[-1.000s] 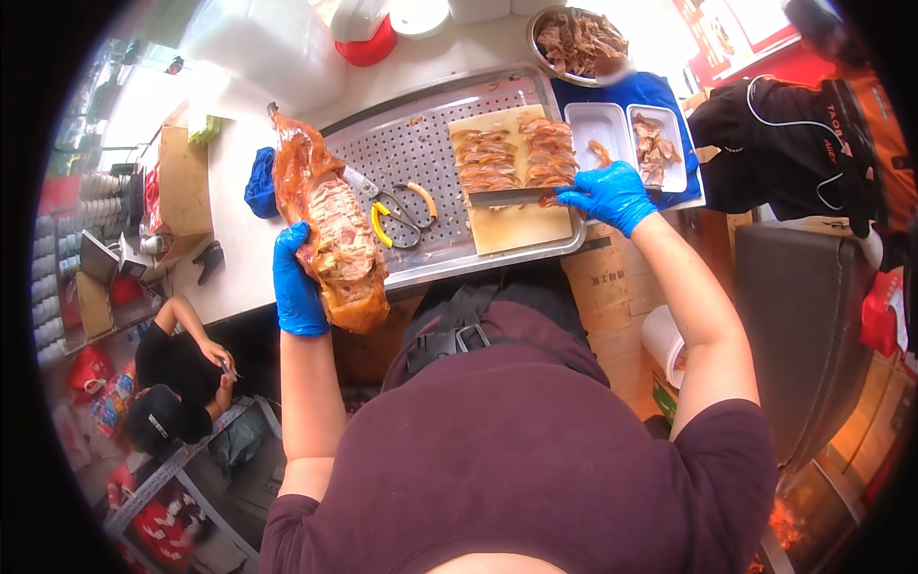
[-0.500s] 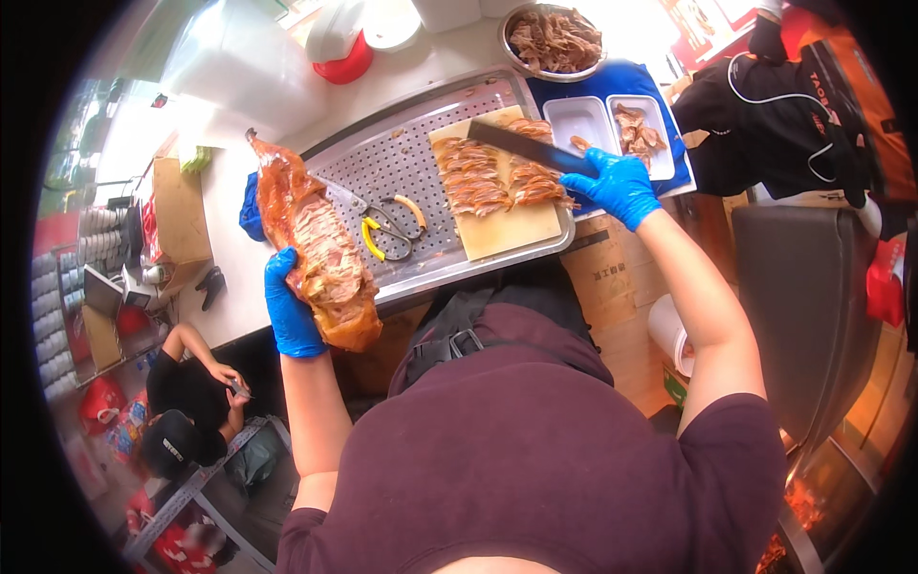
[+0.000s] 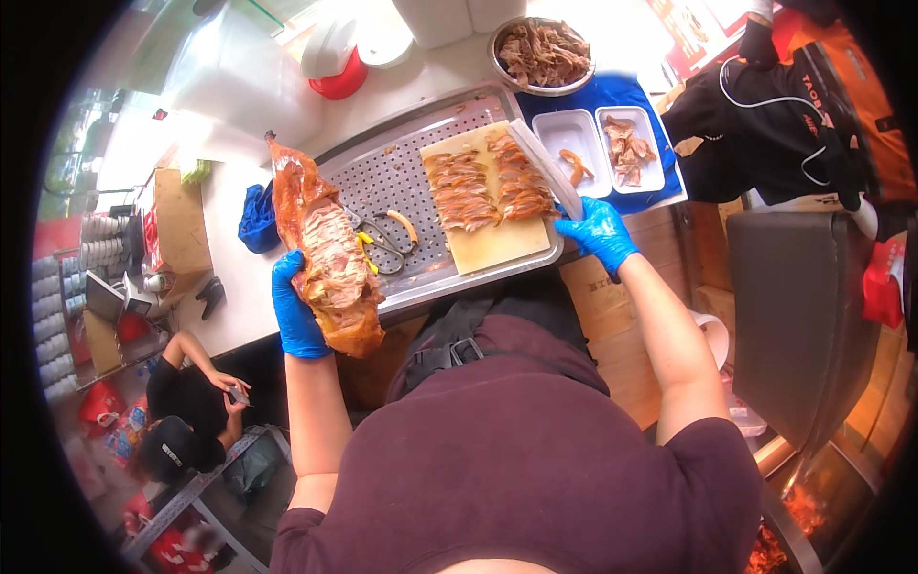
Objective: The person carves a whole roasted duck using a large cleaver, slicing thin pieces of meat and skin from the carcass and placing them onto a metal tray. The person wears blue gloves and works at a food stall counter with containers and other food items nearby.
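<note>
In my left hand (image 3: 298, 311), blue-gloved, is a roast duck (image 3: 335, 268), held up by its lower end, its carved side bare and its neck end upward. My right hand (image 3: 602, 235), also gloved, grips a wide-bladed knife (image 3: 550, 172) by its handle. The blade slants up along the right edge of the cutting board (image 3: 494, 251). Two rows of sliced duck (image 3: 464, 189) lie on that board, which rests on a perforated metal tray (image 3: 382, 182). Beside the knife, a white tray (image 3: 564, 129) has a few duck pieces (image 3: 575, 168) in it.
Yellow-handled shears (image 3: 385, 251) lie by the duck on the metal tray. A second white tray (image 3: 631, 155) of duck pieces sits on a blue cloth (image 3: 622, 91). Behind is a metal bowl of meat (image 3: 543, 55). At lower left, a person (image 3: 196, 402) holds a phone.
The knife has turned from lying across the slices to their right side, and my right hand has shifted down. A few pieces now lie in the left white tray. My left hand still holds the duck.
</note>
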A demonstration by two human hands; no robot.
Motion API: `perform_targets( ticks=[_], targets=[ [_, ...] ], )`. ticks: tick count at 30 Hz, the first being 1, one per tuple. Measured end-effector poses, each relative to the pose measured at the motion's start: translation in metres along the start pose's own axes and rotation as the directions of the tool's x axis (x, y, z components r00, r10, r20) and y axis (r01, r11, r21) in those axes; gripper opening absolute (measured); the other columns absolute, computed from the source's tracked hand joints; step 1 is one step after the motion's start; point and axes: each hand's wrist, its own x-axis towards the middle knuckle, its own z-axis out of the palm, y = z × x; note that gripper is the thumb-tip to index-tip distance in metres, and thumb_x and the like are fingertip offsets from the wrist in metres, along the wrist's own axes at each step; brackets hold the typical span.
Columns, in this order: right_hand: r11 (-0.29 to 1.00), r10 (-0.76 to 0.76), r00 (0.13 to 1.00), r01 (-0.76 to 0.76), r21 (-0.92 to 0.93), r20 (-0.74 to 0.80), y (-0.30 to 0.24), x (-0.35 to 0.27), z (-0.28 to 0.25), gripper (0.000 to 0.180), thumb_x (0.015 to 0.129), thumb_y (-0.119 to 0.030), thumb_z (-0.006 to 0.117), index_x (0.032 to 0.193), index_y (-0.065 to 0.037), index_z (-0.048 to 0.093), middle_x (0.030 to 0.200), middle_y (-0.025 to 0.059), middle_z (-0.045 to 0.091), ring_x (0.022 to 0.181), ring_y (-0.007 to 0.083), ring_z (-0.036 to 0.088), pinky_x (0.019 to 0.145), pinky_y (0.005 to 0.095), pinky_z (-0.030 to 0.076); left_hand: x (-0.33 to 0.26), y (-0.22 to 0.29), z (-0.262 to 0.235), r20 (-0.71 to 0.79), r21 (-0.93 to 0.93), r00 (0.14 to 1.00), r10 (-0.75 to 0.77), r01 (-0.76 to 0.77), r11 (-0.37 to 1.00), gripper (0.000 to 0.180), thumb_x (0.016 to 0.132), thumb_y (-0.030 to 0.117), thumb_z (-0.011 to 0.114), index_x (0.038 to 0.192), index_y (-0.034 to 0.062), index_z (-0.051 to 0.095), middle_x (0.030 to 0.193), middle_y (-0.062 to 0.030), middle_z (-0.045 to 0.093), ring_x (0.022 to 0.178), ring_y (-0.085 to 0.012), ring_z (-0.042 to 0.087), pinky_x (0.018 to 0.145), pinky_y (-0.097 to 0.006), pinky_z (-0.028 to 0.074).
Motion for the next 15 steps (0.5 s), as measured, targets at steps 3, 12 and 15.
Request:
perform_targets(
  ticks=[3,12,15],
  targets=[
    [0.993,0.02,1.0,-0.022,-0.117,-0.011,-0.004,0.005,0.002,0.042,0.076,-0.033,0.078,0.095,0.003,0.067,0.07,0.0143,0.067,0.055,0.0196,0.065,0.053,0.0329,0.054,0.002,0.0,0.0,-0.026,0.017,1.0,-0.008,0.008,1.0,0.058,0.086,0.034,0.058,0.134,0.0023,0.047,0.118,-0.0167,0.064,0.1,-0.0304,0.066,0.088,-0.045,0.056],
    [0.982,-0.063,0.998,0.063,-0.176,0.002,-0.008,-0.001,0.003,0.043,0.077,-0.041,0.075,0.094,-0.002,0.071,0.076,0.0188,0.069,0.057,0.0268,0.067,0.059,0.0362,0.055,0.067,-0.05,-0.131,-0.323,0.542,0.919,0.227,-0.017,0.84,0.042,0.082,0.019,0.069,0.119,0.0036,0.057,0.105,-0.0095,0.065,0.09,-0.0221,0.064,0.084,-0.038,0.054],
    [0.999,-0.006,0.999,0.005,-0.042,-0.039,0.003,0.0,0.01,0.041,0.078,-0.038,0.075,0.09,0.001,0.069,0.071,0.0185,0.068,0.056,0.0259,0.067,0.057,0.0363,0.055,0.075,-0.074,-0.151,-0.298,0.737,0.883,0.363,-0.029,0.675,0.05,0.083,0.018,0.072,0.126,0.0002,0.054,0.111,-0.0107,0.064,0.096,-0.0227,0.063,0.087,-0.035,0.051]
  ],
)
